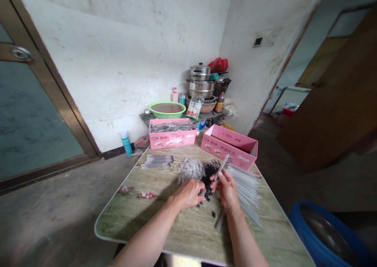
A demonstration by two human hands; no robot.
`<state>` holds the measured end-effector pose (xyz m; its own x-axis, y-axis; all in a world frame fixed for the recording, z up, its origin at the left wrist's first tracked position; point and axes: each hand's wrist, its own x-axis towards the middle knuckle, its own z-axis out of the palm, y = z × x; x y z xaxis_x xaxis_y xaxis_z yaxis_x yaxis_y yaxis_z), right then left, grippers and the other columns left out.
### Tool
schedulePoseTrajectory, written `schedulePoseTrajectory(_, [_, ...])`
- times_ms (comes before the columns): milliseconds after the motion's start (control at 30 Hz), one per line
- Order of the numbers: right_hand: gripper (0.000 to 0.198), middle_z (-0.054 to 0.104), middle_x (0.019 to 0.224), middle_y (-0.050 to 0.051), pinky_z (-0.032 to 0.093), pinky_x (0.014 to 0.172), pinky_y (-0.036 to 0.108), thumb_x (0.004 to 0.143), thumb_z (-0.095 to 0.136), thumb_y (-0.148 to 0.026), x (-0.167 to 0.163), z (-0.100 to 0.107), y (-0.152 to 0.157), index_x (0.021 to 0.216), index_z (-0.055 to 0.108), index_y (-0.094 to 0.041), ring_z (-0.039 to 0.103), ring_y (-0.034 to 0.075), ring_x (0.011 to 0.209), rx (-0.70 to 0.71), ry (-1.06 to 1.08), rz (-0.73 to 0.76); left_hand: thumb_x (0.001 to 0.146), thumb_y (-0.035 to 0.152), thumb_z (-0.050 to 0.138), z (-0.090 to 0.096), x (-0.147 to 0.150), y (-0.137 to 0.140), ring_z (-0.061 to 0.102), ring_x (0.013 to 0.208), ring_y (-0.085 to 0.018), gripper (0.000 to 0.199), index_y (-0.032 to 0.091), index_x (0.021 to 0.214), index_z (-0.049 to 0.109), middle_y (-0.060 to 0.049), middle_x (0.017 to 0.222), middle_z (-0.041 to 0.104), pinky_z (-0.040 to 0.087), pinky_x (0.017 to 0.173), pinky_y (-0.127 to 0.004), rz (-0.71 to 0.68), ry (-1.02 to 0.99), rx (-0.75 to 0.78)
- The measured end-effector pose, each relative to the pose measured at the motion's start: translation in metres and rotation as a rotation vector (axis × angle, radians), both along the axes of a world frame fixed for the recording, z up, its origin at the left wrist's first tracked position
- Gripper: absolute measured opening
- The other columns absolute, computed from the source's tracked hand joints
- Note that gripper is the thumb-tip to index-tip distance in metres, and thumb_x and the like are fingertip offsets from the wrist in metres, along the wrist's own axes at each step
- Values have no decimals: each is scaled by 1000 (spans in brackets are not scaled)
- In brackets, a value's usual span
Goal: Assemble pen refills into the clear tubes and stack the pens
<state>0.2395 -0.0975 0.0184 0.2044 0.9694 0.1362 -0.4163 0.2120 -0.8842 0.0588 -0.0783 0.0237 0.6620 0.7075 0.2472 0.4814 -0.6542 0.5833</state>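
At a wood-grain-printed table with a pale rim [132, 223], I am working around a heap of small black pieces [208, 176], the landmark for everything here. My right hand [225, 186] is grasping a slender, grey, translucent tube [221, 168] between thumb and fingers; the tube is tilting upward just above the right edge of the black heap. My left hand [190, 193] is reaching in at the heap's near left edge with its fingers curling downward; whether they are gripping a piece, I cannot tell.

A mound of short, whitish pieces [190, 166] is lying directly against the heap's left side, and farther left a row of grey, pen-like sticks [157, 161] is resting on the tabletop. To the heap's right, long, clear, frosted tubes [246, 190] are fanning out beyond my right hand. One loose black bit [213, 214] is sitting just nearer to me than the heap.

Behind the heap, to the left, a pink printed cardboard box [173, 140] is holding many grey sticks [172, 126]; behind it to the right, a second pink cardboard box [226, 151] is standing at an angle. Farther back, a round green plastic basin [166, 115] is standing left of stacked steel pots [201, 87].
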Motion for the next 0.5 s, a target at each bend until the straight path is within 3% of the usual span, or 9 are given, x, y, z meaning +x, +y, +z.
schedulePoseTrajectory(133, [44,69,72,1,44,36,19,75,78,-36,0,0,0,111,63,-16,57,10,43,-17,-29,-7,78,28,66,-3,-1,11,59,65,-15,19,20,93,75,-3,79,70,43,62,-25,78,-311,-148])
schedulePoseTrajectory(233, [37,66,67,0,35,33,17,75,78,-39,-1,-1,-1,100,67,-14,48,6,38,-43,-89,28,82,44,64,-5,-8,28,55,55,-13,33,17,98,73,-3,70,66,38,50,-23,233,-769,-417])
schedulePoseTrajectory(333, [36,61,58,-2,22,33,17,80,72,-44,-4,-2,-5,100,68,-14,38,4,34,-82,-205,147,72,52,73,-7,-18,43,52,50,-10,44,14,93,69,-1,66,64,33,45,-20,373,-1197,-636])
schedulePoseTrajectory(500, [36,43,42,-7,14,39,20,84,68,-49,-9,-1,-9,90,72,-13,24,5,37,-89,-495,345,63,48,83,-10,-24,51,57,57,-10,48,12,91,70,-4,73,69,36,48,-18,421,-1395,-721])
